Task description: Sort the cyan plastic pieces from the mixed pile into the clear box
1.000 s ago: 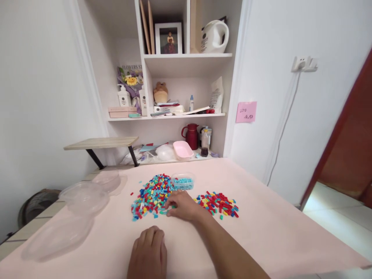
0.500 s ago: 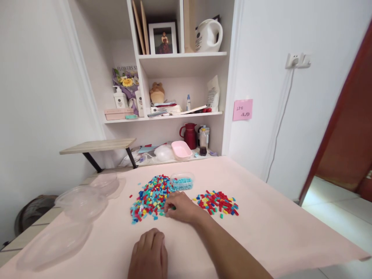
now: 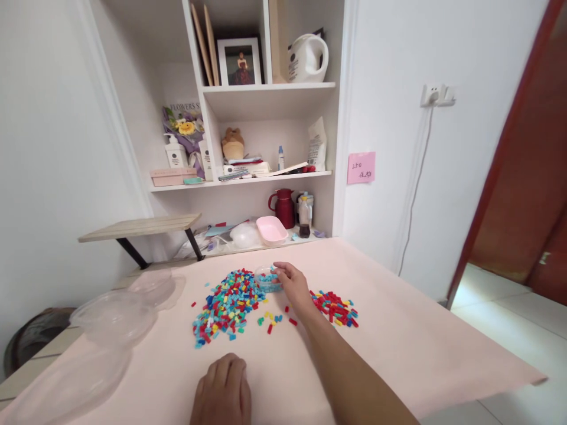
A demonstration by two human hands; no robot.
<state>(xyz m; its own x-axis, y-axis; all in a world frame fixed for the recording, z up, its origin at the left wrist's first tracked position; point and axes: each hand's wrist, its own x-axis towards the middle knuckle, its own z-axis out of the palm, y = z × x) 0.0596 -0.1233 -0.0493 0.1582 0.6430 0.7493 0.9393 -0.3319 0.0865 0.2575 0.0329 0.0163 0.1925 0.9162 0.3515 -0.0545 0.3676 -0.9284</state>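
My right hand (image 3: 293, 289) is over the near right side of a small clear container (image 3: 261, 287) partly filled with light blue bricks. Its thumb and fingers pinch what looks like a light blue toy brick (image 3: 273, 269) above the rim. Left of the container spreads a large pile of mixed small bricks (image 3: 228, 304). A smaller, mostly red pile (image 3: 335, 308) lies right of my wrist. Several loose bricks (image 3: 270, 319) are scattered between the piles. My left hand (image 3: 222, 389) rests palm down on the pink tabletop, fingers laid flat, touching no bricks.
Several clear plastic containers (image 3: 115, 316) stand along the table's left side. Behind the table, a pink tray (image 3: 271, 231) and a red jug (image 3: 283, 208) sit on the lowest shelf. A small wooden shelf (image 3: 142, 226) overhangs the back left.
My right hand has moved from the large pile's near edge up and right to the clear container. Loose bricks between the piles now show. My left hand stays resting on the table.
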